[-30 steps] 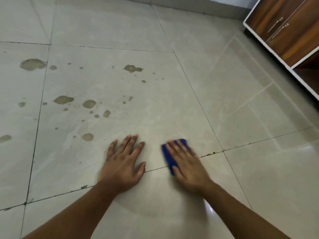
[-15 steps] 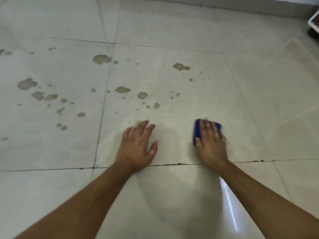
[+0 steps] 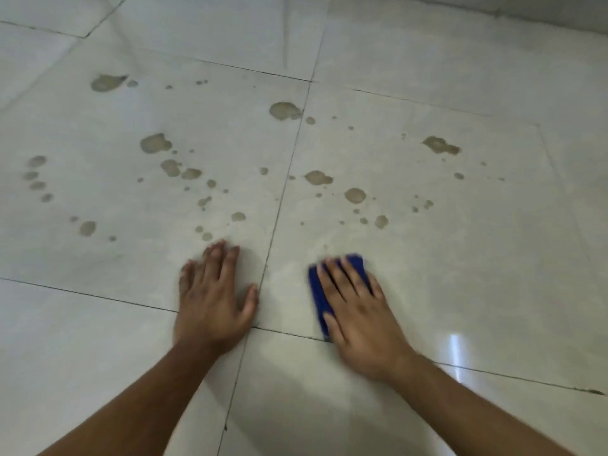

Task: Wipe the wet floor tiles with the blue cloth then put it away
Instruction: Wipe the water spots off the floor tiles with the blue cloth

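My right hand (image 3: 357, 311) lies flat on the folded blue cloth (image 3: 318, 291) and presses it onto the pale floor tiles (image 3: 460, 258). Only the cloth's left edge and far corner show past my fingers. My left hand (image 3: 214, 301) rests flat on the floor with fingers spread, holding nothing, just left of a grout line. Several brownish wet spots (image 3: 354, 195) are scattered over the tiles beyond both hands. The nearest spots sit a short way past my fingertips.
Dark grout lines (image 3: 279, 205) cross the floor in a grid. A grey skirting strip (image 3: 493, 11) runs along the far top right. A bright light reflection (image 3: 455, 350) shines on the tile right of my right wrist.
The view has swung left, bringing more spots into sight on the left. Both hands have shifted left across the tiles, the right one sliding the cloth along with it.
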